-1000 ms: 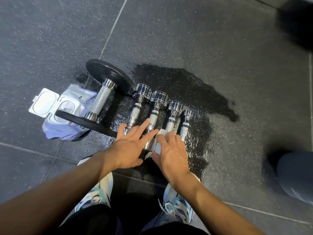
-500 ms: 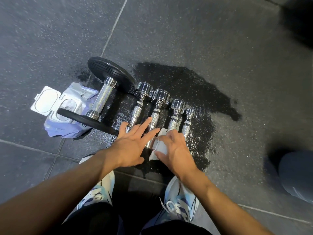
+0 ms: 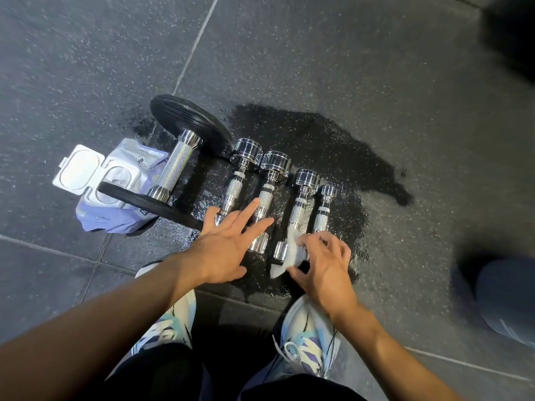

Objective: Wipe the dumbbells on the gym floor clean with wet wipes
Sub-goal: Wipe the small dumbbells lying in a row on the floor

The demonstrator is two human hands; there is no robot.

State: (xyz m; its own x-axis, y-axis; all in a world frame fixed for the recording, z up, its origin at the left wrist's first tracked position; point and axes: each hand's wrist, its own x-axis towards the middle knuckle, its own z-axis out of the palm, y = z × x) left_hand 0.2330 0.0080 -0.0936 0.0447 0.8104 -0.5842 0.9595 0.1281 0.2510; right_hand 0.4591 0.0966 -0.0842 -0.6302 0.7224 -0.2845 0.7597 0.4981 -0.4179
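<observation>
Several chrome dumbbells lie side by side on the wet black floor. My left hand (image 3: 228,241) rests with straight, spread fingers on the near ends of the first chrome dumbbell (image 3: 238,180) and the second chrome dumbbell (image 3: 267,195). My right hand (image 3: 321,261) pinches a white wet wipe (image 3: 289,256) against the near end of the third chrome dumbbell (image 3: 301,204). The smallest dumbbell (image 3: 324,209) lies right of it, its near end hidden by my fingers. A large black-plated dumbbell (image 3: 176,166) lies at the left.
An open purple wet-wipe pack (image 3: 115,192) with its white lid flipped back sits partly under the big dumbbell at the left. A dark wet patch (image 3: 333,146) spreads behind the dumbbells. My two sneakers (image 3: 307,342) stand just below. A blurred blue-grey object (image 3: 506,299) is at the right edge.
My right hand has slid right with the wipe, off the second dumbbell's end and onto the third one's near end. The left hand stays on the first two dumbbells.
</observation>
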